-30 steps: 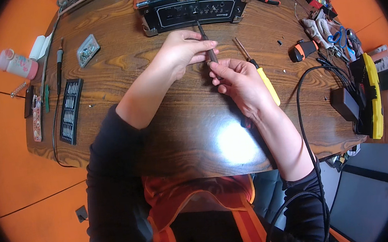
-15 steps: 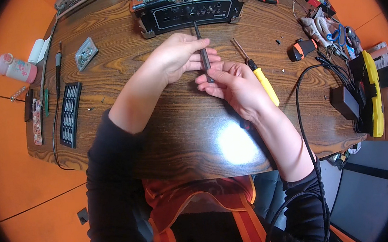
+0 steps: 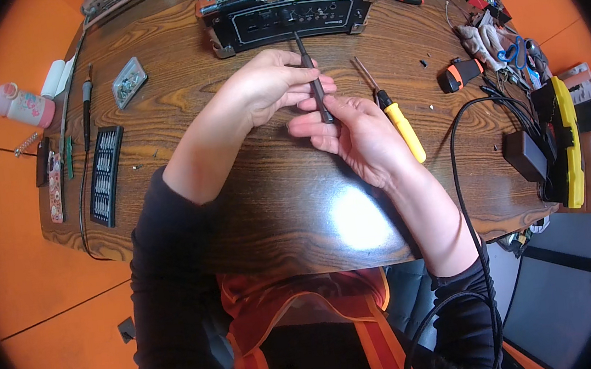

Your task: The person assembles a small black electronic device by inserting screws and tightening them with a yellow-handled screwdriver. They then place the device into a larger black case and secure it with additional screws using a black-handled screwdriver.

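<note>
Between my hands is a slim dark precision screwdriver (image 3: 317,90), its thin tip pointing away toward a black speaker amplifier (image 3: 294,19). My left hand (image 3: 273,87) pinches the upper part of the shaft between thumb and fingers. Lower down, my right hand (image 3: 357,127) has its thumb and fingers closed around the handle end. The amplifier, with knobs and jacks on its front panel and worn metal corners, stands at the far side of the table, apart from the tip. A yellow-handled screwdriver (image 3: 404,130) lies just right of my right hand.
Left on the wooden table (image 3: 262,209) are a bit set (image 3: 107,175), a soldering iron (image 3: 87,101), a clear box of screws (image 3: 130,82) and a pink-white bottle (image 3: 23,105). At right are an orange-black tool (image 3: 463,74), a black cable (image 3: 459,169) and a yellow-black case (image 3: 568,144).
The screwdriver's handle end has swung slightly to the right. My right fingers have shifted along it, while my left hand stays nearly in place.
</note>
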`<state>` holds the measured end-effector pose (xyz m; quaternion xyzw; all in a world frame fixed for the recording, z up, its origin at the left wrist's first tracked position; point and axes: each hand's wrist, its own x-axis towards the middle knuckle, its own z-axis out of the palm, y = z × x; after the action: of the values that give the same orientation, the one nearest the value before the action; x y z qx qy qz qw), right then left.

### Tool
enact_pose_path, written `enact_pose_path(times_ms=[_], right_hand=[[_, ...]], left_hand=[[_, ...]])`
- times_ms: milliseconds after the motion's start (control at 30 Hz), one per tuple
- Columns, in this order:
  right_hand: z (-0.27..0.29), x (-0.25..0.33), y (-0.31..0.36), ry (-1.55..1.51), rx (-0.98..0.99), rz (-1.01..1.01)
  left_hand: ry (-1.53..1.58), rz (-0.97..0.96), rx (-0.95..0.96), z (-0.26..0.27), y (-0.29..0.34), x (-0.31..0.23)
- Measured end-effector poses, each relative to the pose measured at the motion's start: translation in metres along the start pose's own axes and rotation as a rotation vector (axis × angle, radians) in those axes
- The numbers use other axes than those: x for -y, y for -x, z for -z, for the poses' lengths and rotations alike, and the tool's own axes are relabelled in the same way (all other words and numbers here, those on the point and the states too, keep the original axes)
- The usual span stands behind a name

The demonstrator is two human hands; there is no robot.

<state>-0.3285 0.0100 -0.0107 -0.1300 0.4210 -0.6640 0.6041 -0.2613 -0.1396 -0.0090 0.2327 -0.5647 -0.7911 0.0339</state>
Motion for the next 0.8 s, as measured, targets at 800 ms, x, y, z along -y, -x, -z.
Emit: enact_pose_path(times_ms=[800], right_hand=[[0.005,0.005,0.000,-0.356,0.104,-0.080]], left_hand=[[0.175,-0.053,-0.019,-0.005,-0.002,0.006]])
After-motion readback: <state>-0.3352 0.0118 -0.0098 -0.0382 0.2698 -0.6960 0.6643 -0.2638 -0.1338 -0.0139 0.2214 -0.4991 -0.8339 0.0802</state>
